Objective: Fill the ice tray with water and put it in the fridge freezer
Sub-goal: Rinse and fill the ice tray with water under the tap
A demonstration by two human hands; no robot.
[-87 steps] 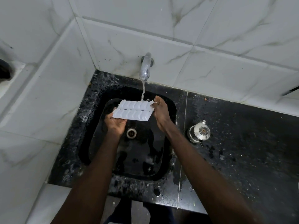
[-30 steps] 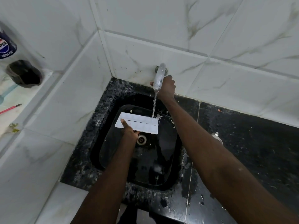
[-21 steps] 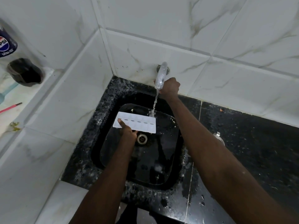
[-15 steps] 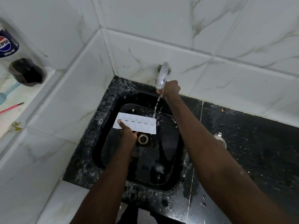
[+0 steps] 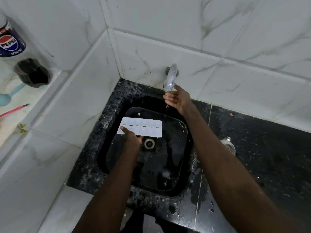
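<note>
The left hand [image 5: 133,140] pinches the white ice tray [image 5: 143,127] at its near-left corner, thumb on top and the other fingers hidden beneath. It holds the tray flat over the black sink [image 5: 107,118], just above the drain [image 5: 149,143], probably so the cells stay level and any spill lands in the basin. Further back, the right hand [image 5: 178,99] reaches to the wall tap [image 5: 170,78], its fingers loosely spread against the spout tip, where only drips fall. A Pepsi bottle [image 5: 11,42] stands on the far-left ledge.

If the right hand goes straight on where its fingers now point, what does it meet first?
Probably the tap spout: the right hand lies just below its tip, perhaps touching it; depth is unclear.
</note>
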